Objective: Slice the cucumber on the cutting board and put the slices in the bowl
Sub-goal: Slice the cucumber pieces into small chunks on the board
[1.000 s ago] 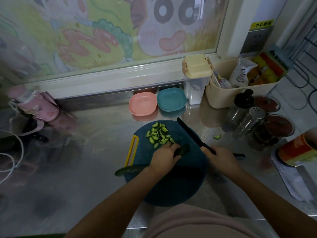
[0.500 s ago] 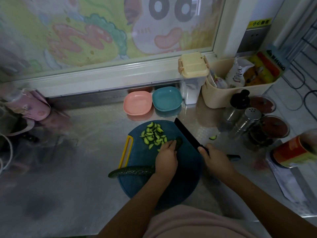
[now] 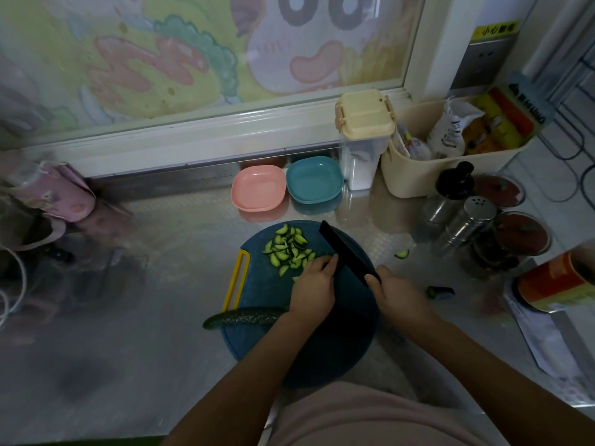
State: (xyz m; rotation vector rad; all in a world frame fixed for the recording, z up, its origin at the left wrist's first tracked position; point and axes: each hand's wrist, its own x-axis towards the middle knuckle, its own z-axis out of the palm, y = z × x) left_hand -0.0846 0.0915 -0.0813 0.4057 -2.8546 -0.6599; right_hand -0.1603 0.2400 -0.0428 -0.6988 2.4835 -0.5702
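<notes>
Left hand (image 3: 314, 286) sits on the round blue cutting board (image 3: 322, 349), fingers curled and bunched together, fingertips right against the side of the knife (image 3: 346, 252). Whatever lies under those fingers is hidden, so I cannot tell whether they are pinning a piece. Right hand (image 3: 397, 292) is wrapped round the knife handle over the board's right part, and the one black blade slants up toward the board's far edge.

One long dark cucumber (image 3: 244, 317) lies across the board's left edge, its tip hanging over the tabletop (image 3: 161, 284) and its other end passing under the left wrist. One heap of green slices (image 3: 288, 249) covers the far part of the board, just left of the blade; they overlap too much for an exact count, though there are well over a dozen. One stray slice (image 3: 401, 253) lies on the tabletop just right of the board, and one dark stub (image 3: 439, 291) with a green cut face lies further right.

Beyond the board's far edge stand two bowls, touching side by side: one pink bowl (image 3: 258, 187) and one teal bowl (image 3: 314, 179), neither holding any slices. To the right of the board stand two metal shakers (image 3: 476, 210), two red-lidded jars (image 3: 521, 236) and one orange can (image 3: 553, 284).
</notes>
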